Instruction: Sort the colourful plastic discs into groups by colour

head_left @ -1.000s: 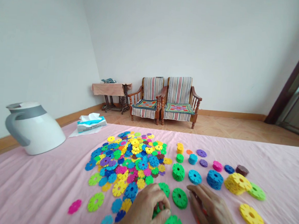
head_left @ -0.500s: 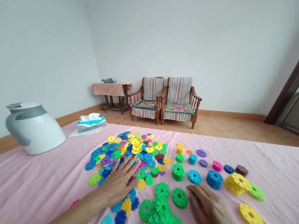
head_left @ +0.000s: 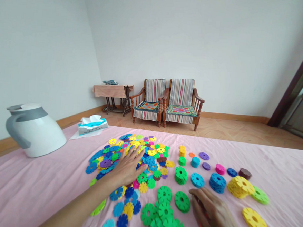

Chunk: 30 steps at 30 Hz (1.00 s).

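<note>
Two hands (head_left: 129,165), one mixed disc pile (head_left: 149,160)

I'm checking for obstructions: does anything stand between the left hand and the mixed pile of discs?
Nothing visible does. The left hand is spread palm-down over the mixed pile of discs, hiding part of it from view. The white jug and the tissue box stand off to the left, apart from both.
</note>
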{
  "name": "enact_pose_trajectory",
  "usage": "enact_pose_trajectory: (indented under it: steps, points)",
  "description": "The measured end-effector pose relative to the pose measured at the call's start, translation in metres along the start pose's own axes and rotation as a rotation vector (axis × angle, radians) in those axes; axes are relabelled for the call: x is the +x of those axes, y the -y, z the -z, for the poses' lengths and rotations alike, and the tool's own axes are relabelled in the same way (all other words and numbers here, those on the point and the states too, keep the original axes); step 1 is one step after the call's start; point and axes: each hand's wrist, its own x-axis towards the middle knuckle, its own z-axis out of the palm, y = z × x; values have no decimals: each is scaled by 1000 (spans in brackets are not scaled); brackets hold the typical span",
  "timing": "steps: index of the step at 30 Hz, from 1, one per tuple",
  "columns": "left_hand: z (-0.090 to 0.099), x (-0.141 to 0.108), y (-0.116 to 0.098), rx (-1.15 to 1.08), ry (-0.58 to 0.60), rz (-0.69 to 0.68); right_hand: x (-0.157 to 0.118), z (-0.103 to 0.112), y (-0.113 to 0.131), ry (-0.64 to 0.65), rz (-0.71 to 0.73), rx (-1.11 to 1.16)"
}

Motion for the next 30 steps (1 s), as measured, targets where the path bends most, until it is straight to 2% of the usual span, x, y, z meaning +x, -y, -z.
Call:
enact_pose_trajectory:
  steps: [4,7,12,17,20,22,25,27,30]
  points:
    - [-9,33,-2,-28,7,-53,1,2,1,13,-13,0]
    - [-15,37,9,-28,17,-14,1,2,2,24,-20,0]
    - [-14,11,34,6,8,104,-1,0,0,37,-23,-2]
    - [-5,-20,54,45,62,250,-2,-2,-1,46,-25,-15]
    - [0,-29,57,89,80,337,-1,-2,-1,42,-22,-20]
    - [1,-30,53,139,47,370,-1,-2,-1,41,-16,-23]
    - [0,-20,40,131,-17,247,-1,-2,-1,42,-11,-28]
    - [-1,-8,32,80,-12,150,-2,-2,-1,42,-8,-32]
    - [-4,7,23,39,22,125,-2,-1,-1,35,-10,-32]
